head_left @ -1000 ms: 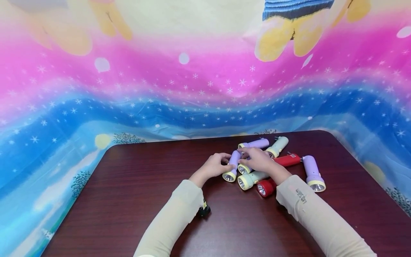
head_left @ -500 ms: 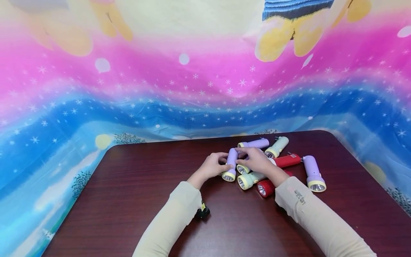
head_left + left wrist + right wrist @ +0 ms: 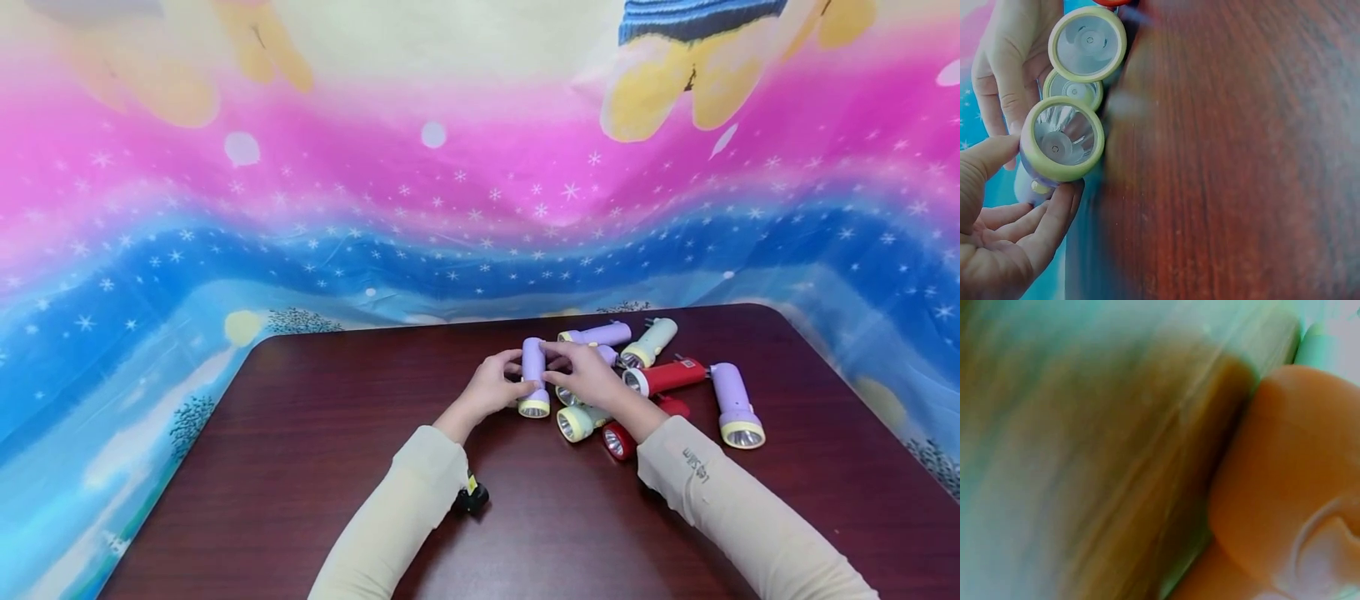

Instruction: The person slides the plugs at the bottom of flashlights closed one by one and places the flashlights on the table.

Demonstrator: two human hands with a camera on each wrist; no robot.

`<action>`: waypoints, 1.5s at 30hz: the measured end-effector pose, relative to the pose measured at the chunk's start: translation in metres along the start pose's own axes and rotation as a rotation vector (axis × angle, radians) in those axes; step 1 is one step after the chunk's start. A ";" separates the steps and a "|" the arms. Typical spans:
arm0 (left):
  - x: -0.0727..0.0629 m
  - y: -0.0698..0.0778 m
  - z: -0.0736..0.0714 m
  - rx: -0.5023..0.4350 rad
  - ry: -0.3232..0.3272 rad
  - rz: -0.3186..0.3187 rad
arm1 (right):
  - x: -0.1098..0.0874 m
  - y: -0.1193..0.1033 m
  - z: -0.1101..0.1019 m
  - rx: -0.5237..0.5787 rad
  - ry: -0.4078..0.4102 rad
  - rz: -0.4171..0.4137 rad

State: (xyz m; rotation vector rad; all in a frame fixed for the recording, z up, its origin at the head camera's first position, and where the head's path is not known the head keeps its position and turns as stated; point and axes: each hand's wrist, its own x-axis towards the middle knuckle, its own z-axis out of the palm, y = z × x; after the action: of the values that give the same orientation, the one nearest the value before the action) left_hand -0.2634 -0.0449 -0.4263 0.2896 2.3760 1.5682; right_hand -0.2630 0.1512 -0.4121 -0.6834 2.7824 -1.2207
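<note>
A purple flashlight [image 3: 533, 362] with a pale yellow head ring points its lens toward the near side of the table. My left hand [image 3: 489, 387] grips it from the left, thumb and fingers around its head in the left wrist view, where the lens [image 3: 1063, 137] faces the camera. From the right, my right hand [image 3: 588, 375] holds the flashlight's body, fingers near the tail and thumb lower down. Right of it lie a mint-green flashlight [image 3: 576, 423] and a red flashlight [image 3: 618, 442], both partly covered by my right hand and forearm. Another purple flashlight [image 3: 604, 356] shows behind that hand.
Farther back lie a purple flashlight [image 3: 600, 335] and a mint-green flashlight [image 3: 649, 342]. A red flashlight [image 3: 667, 377] sits right of my hand, with a purple flashlight [image 3: 735, 404] beyond. The brown table [image 3: 315, 467] meets a patterned cloth [image 3: 360, 250]. The right wrist view is blurred.
The held purple flashlight has shifted a little left, and its tail has swung left so that it lies straighter. Both hands have moved slightly left with it. The other flashlights stay in place.
</note>
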 end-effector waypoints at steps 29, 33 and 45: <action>-0.027 0.023 -0.002 0.079 0.180 0.254 | -0.003 -0.025 0.003 0.337 0.315 -0.031; -0.034 0.030 -0.005 0.075 0.207 0.283 | -0.004 -0.031 0.003 0.373 0.336 -0.083; -0.053 0.035 -0.013 0.021 0.225 0.301 | -0.012 -0.048 0.009 0.527 0.366 -0.129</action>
State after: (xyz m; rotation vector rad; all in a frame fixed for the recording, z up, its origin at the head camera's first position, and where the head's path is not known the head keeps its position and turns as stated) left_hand -0.2178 -0.0589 -0.3827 0.5217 2.6191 1.7909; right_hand -0.2325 0.1212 -0.3862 -0.6471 2.4892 -2.1837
